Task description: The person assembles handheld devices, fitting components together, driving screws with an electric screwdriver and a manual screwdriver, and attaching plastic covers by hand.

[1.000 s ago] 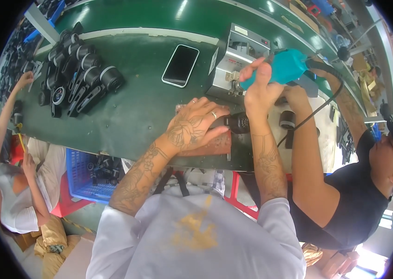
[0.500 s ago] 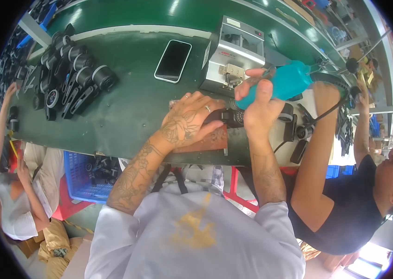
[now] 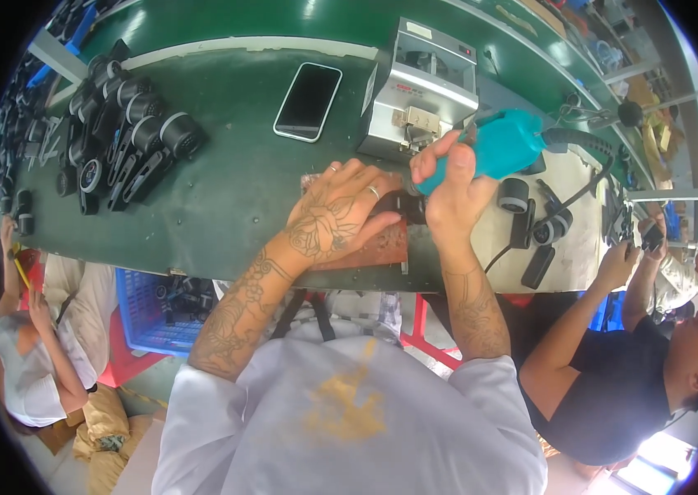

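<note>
My left hand (image 3: 337,206) is closed over a black plastic part (image 3: 403,206), pressing it down on a reddish-brown pad (image 3: 370,250). Much of that part is hidden under my fingers. In my right hand (image 3: 456,190) is a teal electric screwdriver (image 3: 504,147), gripped round its body and tilted. Its tip end points down at the black part; my hand hides the exact contact. A cord runs from the tool's back end to the right.
A grey metal box-shaped machine (image 3: 423,91) stands behind my hands, a phone (image 3: 308,102) to its left. Black device parts (image 3: 139,124) are heaped at left, with more black pieces (image 3: 522,223) at right. A blue crate (image 3: 155,318) sits below the table. Co-workers flank both sides.
The co-worker at right has drawn an arm back from the table and now holds a dark piece farther right. The screwdriver has shifted slightly left; my left hand stays in place.
</note>
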A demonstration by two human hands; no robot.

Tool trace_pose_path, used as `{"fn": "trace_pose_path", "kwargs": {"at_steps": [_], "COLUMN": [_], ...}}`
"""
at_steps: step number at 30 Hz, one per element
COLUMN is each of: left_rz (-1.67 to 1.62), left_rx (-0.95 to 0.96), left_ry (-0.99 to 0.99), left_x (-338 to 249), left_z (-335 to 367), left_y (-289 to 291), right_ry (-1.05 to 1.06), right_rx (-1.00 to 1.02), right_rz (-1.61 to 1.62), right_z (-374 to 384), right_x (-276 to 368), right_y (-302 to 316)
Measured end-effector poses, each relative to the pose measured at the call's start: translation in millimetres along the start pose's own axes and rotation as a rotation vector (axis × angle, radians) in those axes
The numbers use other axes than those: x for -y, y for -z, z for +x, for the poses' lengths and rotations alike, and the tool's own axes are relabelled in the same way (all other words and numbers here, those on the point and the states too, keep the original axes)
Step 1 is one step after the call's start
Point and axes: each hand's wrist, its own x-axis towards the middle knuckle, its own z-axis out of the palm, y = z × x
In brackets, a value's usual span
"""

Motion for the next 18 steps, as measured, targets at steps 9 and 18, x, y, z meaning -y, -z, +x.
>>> {"fn": "trace_pose_path", "kwargs": {"at_steps": [9, 18], "left_rz": [-0.001, -0.040], "left_rx": [-0.041, -0.170], "left_ry": [0.006, -0.029], "left_x": [-0.1, -2.1], "left_z": [-3.4, -3.1], "left_y": [-2.4, -1.3], "right_ry": [0.020, 0.217], "right_rx": [-0.091, -0.025], "right_rz": [-0.193, -0.112], "right_z": [21.2, 56.4], "right_x": [18.1, -16.0], "right_y": [-6.7, -4.9]}}
